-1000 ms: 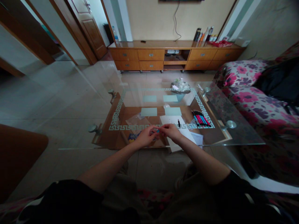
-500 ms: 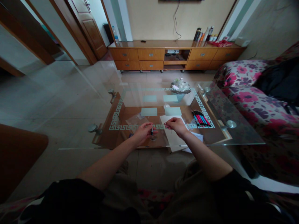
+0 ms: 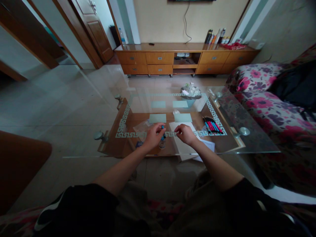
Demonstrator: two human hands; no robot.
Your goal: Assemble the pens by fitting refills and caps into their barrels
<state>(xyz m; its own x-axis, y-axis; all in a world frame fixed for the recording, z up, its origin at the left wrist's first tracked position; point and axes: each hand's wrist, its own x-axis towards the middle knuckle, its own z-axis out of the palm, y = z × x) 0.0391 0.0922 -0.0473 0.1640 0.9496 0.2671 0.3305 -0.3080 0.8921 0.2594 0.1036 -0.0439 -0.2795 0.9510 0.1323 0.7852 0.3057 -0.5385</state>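
Over the near edge of the glass table [image 3: 251,144], my left hand [image 3: 155,135] is closed around a thin blue-and-black pencil [image 3: 163,135], which stands nearly upright in the fingers. Just to its right, my right hand [image 3: 186,134] is above the white paper [image 3: 182,148], with thumb and fingers pinched together. Whatever lies in that pinch, if anything, is too small to make out. A small round clear object [image 3: 162,144] shows under my left hand. To the right, a row of black, pink and blue pencils [image 3: 212,125] lies on the table.
A clear plastic wrapper [image 3: 142,126] and a small dark blue item [image 3: 139,144] lie left of my hands. Beyond the pencils, a basket of crumpled plastic [image 3: 190,98] shows. A flowered sofa [image 3: 266,102] borders the right side; a wooden cabinet [image 3: 159,58] stands opposite.
My left hand has turned and risen slightly, its fingers now closed more tightly, and the pencil's blue part has come into view. The right hand's fingers have curled in a little.
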